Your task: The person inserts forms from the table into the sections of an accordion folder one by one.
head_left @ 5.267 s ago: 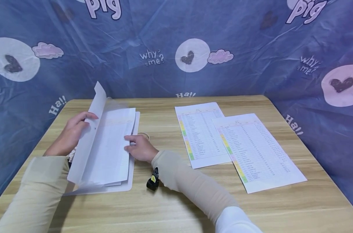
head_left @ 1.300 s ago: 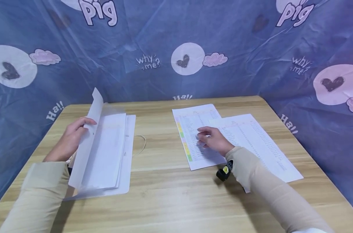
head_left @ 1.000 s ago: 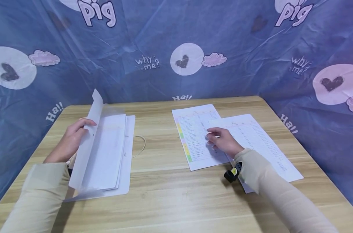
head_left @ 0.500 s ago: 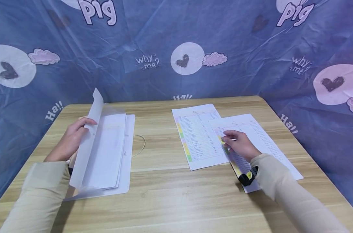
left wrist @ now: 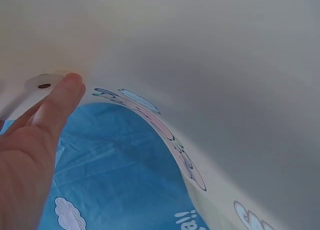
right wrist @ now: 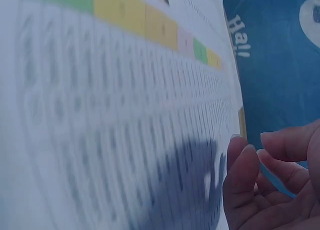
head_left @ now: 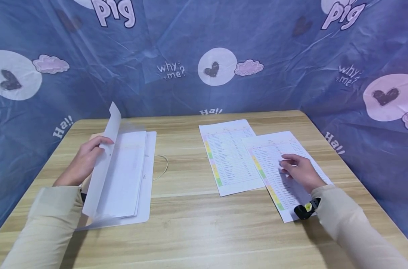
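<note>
On the left of the table, my left hand [head_left: 84, 160] grips the raised cover of a white file folder [head_left: 145, 201], thumb on one face and fingers behind. The left wrist view has the cover [left wrist: 235, 84] close up, with a small round eyelet beside the fingers. Inside the folder lie several white paper sheets [head_left: 123, 179]. My right hand [head_left: 301, 170] hovers over the nearer printed sheet [head_left: 268, 157], fingers loosely bent. In the right wrist view its fingertips [right wrist: 242, 165] are apart from the paper and hold nothing. Another printed table sheet [head_left: 224, 153] lies partly under that one.
A thin string loop [head_left: 163, 166] lies by the folder's right edge. The wooden table [head_left: 197, 231] is backed by a blue printed cloth [head_left: 177, 33] along its far and right sides. A black wrist camera [head_left: 305, 211] hangs at my right wrist.
My right hand has left the sheets in the folder and moved right, passing over the first printed sheet to above the nearer one. The left hand still holds the cover up.
</note>
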A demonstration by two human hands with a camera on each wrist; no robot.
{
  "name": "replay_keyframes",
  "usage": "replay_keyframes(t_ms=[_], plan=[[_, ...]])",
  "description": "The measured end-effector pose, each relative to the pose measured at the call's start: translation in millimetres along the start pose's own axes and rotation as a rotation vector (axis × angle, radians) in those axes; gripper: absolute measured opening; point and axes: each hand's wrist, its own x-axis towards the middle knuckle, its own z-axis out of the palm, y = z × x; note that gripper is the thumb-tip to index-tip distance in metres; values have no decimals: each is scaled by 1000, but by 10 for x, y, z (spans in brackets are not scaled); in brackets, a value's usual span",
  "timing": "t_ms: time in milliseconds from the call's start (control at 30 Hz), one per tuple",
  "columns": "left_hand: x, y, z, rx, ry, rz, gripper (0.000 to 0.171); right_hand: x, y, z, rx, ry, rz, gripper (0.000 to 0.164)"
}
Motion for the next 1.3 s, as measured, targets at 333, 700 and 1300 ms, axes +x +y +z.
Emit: replay_keyframes(t_ms=[333, 700, 1300], plan=[[2, -14, 5, -4, -14, -23, 33, -52, 149, -228, -77, 42, 8, 49], [8, -16, 10, 1, -32, -37, 33, -97, 283, -478, -209, 74, 49, 50], [16, -1, -2, 11, -48, -56, 35, -93, 405, -711, -430, 33, 226, 63]])
